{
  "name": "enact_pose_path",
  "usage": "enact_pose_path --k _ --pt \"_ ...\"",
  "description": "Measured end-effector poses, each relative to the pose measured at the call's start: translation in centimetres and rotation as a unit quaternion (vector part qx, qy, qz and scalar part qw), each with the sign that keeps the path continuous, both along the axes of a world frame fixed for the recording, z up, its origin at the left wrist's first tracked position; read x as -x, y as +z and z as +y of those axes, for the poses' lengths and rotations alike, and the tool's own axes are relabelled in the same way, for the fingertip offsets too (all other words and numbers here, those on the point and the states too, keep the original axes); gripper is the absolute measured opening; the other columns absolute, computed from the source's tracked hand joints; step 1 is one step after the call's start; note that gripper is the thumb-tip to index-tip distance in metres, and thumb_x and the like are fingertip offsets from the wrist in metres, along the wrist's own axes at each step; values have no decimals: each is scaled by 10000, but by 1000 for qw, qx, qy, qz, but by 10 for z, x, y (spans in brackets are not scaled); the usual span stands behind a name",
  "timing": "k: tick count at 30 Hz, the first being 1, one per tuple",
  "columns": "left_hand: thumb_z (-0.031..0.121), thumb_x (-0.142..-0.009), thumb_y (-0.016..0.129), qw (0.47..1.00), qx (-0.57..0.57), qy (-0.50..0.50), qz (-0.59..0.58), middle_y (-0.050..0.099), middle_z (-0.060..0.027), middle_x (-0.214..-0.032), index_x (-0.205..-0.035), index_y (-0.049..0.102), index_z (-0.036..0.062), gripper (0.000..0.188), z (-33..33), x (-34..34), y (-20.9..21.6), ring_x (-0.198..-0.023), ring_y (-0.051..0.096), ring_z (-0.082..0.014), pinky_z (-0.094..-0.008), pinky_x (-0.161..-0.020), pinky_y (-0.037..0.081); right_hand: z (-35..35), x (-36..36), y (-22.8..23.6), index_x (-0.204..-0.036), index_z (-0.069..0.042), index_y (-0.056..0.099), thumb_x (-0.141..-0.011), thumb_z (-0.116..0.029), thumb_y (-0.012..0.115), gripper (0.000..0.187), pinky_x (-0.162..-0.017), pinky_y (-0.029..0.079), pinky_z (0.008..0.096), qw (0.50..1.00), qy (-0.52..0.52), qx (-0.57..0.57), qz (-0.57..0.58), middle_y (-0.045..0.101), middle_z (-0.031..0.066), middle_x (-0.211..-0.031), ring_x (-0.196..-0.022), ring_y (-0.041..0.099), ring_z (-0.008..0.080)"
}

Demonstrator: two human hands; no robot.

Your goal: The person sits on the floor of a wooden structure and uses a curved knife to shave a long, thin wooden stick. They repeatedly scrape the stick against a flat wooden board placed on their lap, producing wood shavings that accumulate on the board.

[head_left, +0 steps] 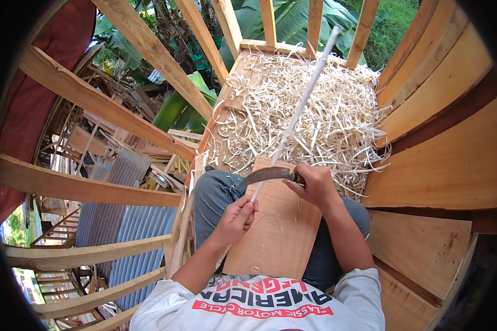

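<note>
Shirt (259,300) nearest, right hand (316,186) closed around curved knife (252,177).

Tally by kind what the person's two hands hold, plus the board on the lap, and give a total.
Curved knife, in the right hand: 1
Pale stick, in the left hand: 1
Wooden board: 1
Total: 3

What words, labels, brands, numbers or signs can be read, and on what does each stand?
White shirt: large red and black lettering across the front; wording not copied.
Same shirt, lower in the picture: white lettering on a red band; not copied.
Curved knife, pale rod, wooden board: no lettering visible.
</note>
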State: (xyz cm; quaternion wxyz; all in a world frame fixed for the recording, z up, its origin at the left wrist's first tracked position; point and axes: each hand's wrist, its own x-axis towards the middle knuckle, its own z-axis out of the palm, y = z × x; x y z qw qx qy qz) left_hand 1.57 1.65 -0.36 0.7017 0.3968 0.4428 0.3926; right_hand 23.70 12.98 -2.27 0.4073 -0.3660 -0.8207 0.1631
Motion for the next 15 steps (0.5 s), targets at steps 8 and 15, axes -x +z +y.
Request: enact_pose_path --k 8,15 --pt "256 -1004 369 1000 -3 19 16 267 59 -571 -928 442 68 215 5 0 7 -456 226 -27 -191 -404 174 1 2 -1 -640 -63 492 -793 -304 703 355 -406 401 324 997 -3 -48 -64 503 66 -504 -415 521 233" --pt "254 -1003 369 1000 3 2 6 270 59 -576 -933 437 73 206 4 0 5 -461 216 -29 -189 -406 174 3 0 -1 -630 -77 496 -781 -341 710 372 -416 424 337 996 -24 -64 -53 507 62 -503 -419 526 227"
